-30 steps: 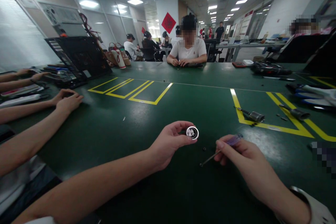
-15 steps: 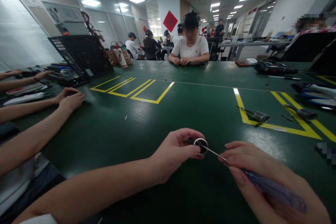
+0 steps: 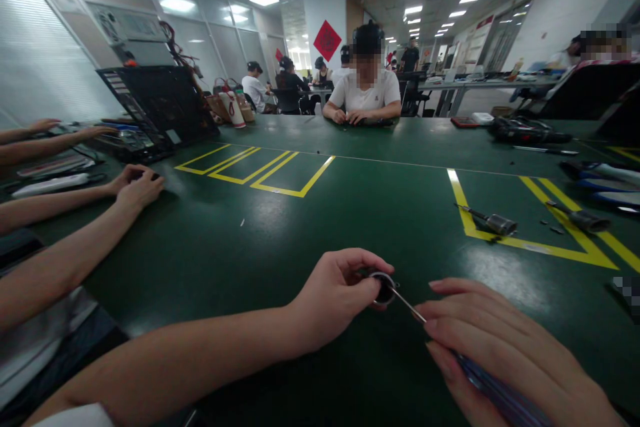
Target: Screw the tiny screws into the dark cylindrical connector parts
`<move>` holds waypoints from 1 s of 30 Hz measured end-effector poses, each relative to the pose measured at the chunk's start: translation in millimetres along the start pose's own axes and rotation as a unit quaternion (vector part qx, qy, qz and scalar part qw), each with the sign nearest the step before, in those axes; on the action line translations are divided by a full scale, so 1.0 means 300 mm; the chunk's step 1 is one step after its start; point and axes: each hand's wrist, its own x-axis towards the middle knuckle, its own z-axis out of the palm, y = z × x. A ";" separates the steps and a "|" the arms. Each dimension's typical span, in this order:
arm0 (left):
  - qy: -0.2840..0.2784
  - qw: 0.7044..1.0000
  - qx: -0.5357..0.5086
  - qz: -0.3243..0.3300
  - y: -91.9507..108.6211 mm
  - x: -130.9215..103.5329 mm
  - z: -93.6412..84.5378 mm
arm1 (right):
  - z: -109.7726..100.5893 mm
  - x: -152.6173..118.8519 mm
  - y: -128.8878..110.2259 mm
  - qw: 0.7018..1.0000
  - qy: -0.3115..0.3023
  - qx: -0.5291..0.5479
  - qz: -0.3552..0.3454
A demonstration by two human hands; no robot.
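My left hand pinches a small round metal housing between thumb and fingers, just above the green table. The open, dark end of the housing faces me and slightly to the right; details inside are too dark to make out. My right hand grips a screwdriver with a thin metal shaft and a translucent bluish handle, largely covered by the palm. The shaft points up and left, its end at the mouth of the housing; whether the tip touches anything inside is hidden.
Two metal cylinders with thin shafts, one a motor-like part, lie by yellow tape on the right. Blue-handled tools lie beyond. Left are a co-worker's hands and a black frame. A person sits opposite.
My right hand has turned so that its fingers cover more of the screwdriver handle. The housing's mouth has tilted a little. The whole view has shifted slightly.
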 end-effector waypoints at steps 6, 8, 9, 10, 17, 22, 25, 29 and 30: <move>0.003 1.000 0.022 -0.002 0.001 -0.002 0.002 | 0.007 0.008 0.000 1.000 0.013 -0.005 -0.026; 0.000 1.000 0.030 -0.007 0.003 -0.001 0.000 | 0.008 0.004 -0.005 0.999 0.017 0.006 -0.031; -0.003 0.999 0.033 -0.009 0.004 0.000 -0.002 | 0.006 -0.001 -0.006 1.000 0.022 0.015 -0.009; -0.006 0.999 0.034 -0.010 0.005 0.001 -0.005 | 0.004 -0.006 -0.006 0.999 0.022 0.029 0.025; 0.020 0.997 0.028 -0.064 0.031 0.006 -0.005 | 0.005 -0.008 0.085 0.949 0.043 0.102 0.294; 0.035 0.997 0.010 -0.069 0.041 0.007 0.002 | 0.039 0.015 0.129 0.919 -0.038 0.149 0.363; 0.030 0.997 0.009 -0.072 0.047 0.005 0.004 | 0.049 0.011 0.130 0.919 -0.038 0.145 0.364; 0.027 0.997 0.008 -0.073 0.052 0.001 0.003 | 0.054 0.000 0.133 0.927 -0.053 0.135 0.347; 0.025 0.997 0.010 -0.076 0.051 0.001 0.002 | 0.055 -0.002 0.135 0.928 -0.060 0.131 0.344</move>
